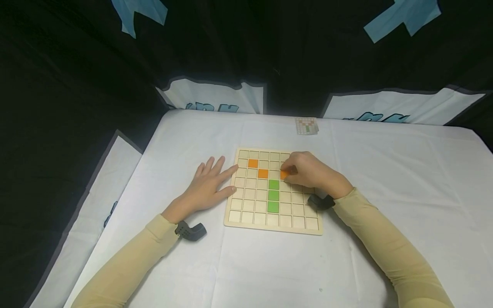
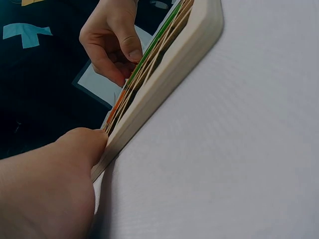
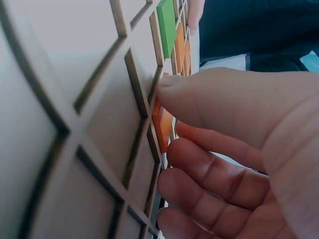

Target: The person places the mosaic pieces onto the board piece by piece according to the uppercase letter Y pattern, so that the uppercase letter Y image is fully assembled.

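A pale wooden grid board (image 1: 273,229) lies flat on the table. My right hand (image 1: 308,171) is over its upper right part, thumb and index finger pinching the edges of an orange tile (image 3: 162,127) at one of the squares; the other fingers are curled beside them. Two more orange tiles, one higher (image 1: 253,163) and one lower (image 1: 263,173), step diagonally down from the upper left. Three green tiles (image 1: 273,195) form a column below the middle. My left hand (image 1: 208,188) rests at the board's left side, fingers spread, with thumb and index fingertip touching the frame.
A small printed card (image 1: 307,126) with a coloured grid pattern lies beyond the board near the table's far edge. White cloth (image 1: 269,269) covers the table. Dark curtains (image 1: 246,42) with pieces of blue tape hang behind it.
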